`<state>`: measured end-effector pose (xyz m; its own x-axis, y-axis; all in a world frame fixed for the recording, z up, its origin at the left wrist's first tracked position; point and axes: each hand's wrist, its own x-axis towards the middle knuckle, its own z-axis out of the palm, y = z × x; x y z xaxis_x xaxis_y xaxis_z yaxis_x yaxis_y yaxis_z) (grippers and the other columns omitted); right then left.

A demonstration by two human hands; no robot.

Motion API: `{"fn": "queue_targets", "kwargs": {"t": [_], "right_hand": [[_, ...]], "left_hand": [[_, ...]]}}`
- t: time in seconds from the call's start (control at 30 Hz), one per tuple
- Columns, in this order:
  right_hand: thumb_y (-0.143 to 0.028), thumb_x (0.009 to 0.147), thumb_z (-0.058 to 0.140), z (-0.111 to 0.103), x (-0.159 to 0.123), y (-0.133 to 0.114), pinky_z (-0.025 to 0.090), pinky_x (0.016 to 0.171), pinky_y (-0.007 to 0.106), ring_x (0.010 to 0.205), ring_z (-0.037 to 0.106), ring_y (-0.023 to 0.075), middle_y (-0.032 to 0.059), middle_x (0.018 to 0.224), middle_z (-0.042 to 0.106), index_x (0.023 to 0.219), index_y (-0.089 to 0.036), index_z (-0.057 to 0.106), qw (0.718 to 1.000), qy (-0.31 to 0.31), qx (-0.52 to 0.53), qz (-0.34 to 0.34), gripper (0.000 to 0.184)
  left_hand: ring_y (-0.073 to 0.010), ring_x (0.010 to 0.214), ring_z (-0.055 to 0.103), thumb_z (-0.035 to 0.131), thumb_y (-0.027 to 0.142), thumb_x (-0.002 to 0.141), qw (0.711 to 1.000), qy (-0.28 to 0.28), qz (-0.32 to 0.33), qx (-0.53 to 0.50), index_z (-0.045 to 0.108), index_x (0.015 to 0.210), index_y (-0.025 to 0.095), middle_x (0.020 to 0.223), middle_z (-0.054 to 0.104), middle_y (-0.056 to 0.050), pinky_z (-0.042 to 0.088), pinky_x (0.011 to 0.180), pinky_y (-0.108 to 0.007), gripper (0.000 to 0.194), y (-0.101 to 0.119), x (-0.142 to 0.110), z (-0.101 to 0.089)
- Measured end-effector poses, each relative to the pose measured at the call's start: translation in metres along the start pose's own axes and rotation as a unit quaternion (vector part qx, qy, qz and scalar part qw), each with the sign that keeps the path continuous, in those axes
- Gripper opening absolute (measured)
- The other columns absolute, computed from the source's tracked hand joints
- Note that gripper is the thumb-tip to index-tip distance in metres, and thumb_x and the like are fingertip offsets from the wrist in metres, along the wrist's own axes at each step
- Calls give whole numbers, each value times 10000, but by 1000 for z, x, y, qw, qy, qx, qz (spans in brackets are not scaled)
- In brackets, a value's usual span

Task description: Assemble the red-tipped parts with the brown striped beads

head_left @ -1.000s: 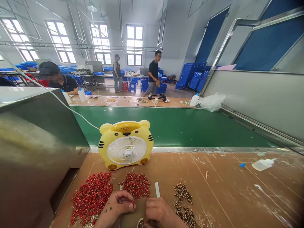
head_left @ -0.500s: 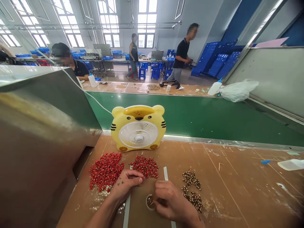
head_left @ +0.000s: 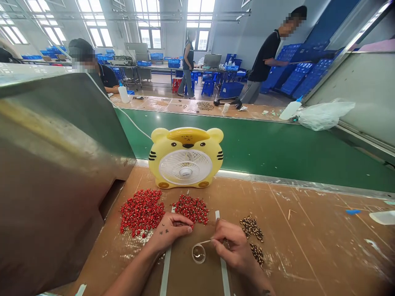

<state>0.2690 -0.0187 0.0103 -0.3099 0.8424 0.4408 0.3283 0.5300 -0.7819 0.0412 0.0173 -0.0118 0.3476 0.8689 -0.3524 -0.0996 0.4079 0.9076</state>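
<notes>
My left hand (head_left: 173, 231) is closed in a pinch beside the smaller pile of small red pieces (head_left: 191, 209); a red piece (head_left: 193, 225) shows at its fingertips. Between finger and thumb, my right hand (head_left: 230, 242) grips a thin pale stick (head_left: 205, 241). The stick slants down to the rim of a small clear round dish (head_left: 198, 254), which seems to hold clear liquid. That dish rests on the brown work strip between two pale tape lines (head_left: 226, 279). Black-and-gold small pieces (head_left: 251, 228) lie to the right of my right hand, partly hidden by it.
A larger heap of red pieces (head_left: 142, 211) lies at left. Behind the piles stands a yellow tiger-shaped fan (head_left: 186, 142), its cord running left. A metal housing (head_left: 61, 172) borders the left side. Beyond the green belt (head_left: 262, 144), people are at another bench.
My right hand has drawn back rightward from the dish, so the stick and dish now show plainly. The left hand keeps its pinch. The view has shifted, and a person at the back has turned right, arm outstretched.
</notes>
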Motion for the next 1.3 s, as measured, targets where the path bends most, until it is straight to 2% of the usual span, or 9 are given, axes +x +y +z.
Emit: {"fn": "queue_targets", "kwargs": {"t": [0.1, 0.23, 0.53, 1.03, 1.1, 1.17, 1.3], "right_hand": [[-206, 862, 587, 2, 0, 0, 347, 539, 263, 559, 482, 148, -7, 590, 532, 699, -199, 627, 998, 64, 19, 21, 168], [-208, 869, 598, 6, -1, 1, 354, 529, 262, 561, 484, 150, -7, 596, 525, 696, -195, 638, 994, 96, 25, 40, 178], [-215, 874, 607, 6, 3, 0, 357, 519, 254, 549, 498, 144, -5, 592, 527, 696, -181, 658, 996, 74, -30, 38, 188], [-260, 905, 540, 6, 2, 1, 312, 533, 251, 561, 456, 133, -25, 604, 454, 636, -191, 523, 992, 56, -65, 87, 278], [-277, 908, 535, 2, 0, 4, 315, 541, 252, 569, 456, 134, -25, 610, 454, 637, -193, 516, 993, 41, -45, 99, 284], [-284, 901, 542, -3, -1, 5, 317, 552, 250, 580, 458, 134, -27, 616, 460, 641, -192, 520, 994, -1, -25, 107, 277], [-234, 859, 577, -6, 2, 1, 304, 544, 239, 571, 444, 123, -40, 602, 451, 622, -192, 520, 983, -151, -20, 103, 247]], "left_hand": [[-126, 617, 580, 856, 283, 607, 999, -14, -10, 29, 804, 769, 144, 683, 728, -32, 381, 599, -220, 220, -1, 0, 2], [-127, 606, 579, 838, 278, 617, 999, -13, -19, 31, 801, 764, 142, 674, 726, -30, 377, 590, -221, 203, 1, -1, 4], [-121, 610, 583, 858, 298, 616, 999, -35, -15, -2, 792, 777, 143, 690, 730, -30, 382, 595, -215, 233, -1, -1, 5], [-105, 597, 554, 874, 287, 596, 999, -38, -2, -15, 784, 737, 150, 667, 703, -10, 378, 590, -209, 216, 3, -2, 6], [-107, 608, 561, 872, 285, 601, 999, -38, 1, -12, 783, 744, 148, 683, 708, -14, 390, 608, -212, 217, 4, -3, 6], [-105, 604, 557, 869, 286, 602, 999, -32, 2, -6, 782, 748, 147, 687, 709, -15, 393, 613, -212, 219, 5, -3, 6], [-113, 606, 552, 863, 294, 592, 1000, -21, 6, 6, 775, 735, 143, 688, 706, -18, 393, 607, -218, 226, 6, -2, 6]]}}
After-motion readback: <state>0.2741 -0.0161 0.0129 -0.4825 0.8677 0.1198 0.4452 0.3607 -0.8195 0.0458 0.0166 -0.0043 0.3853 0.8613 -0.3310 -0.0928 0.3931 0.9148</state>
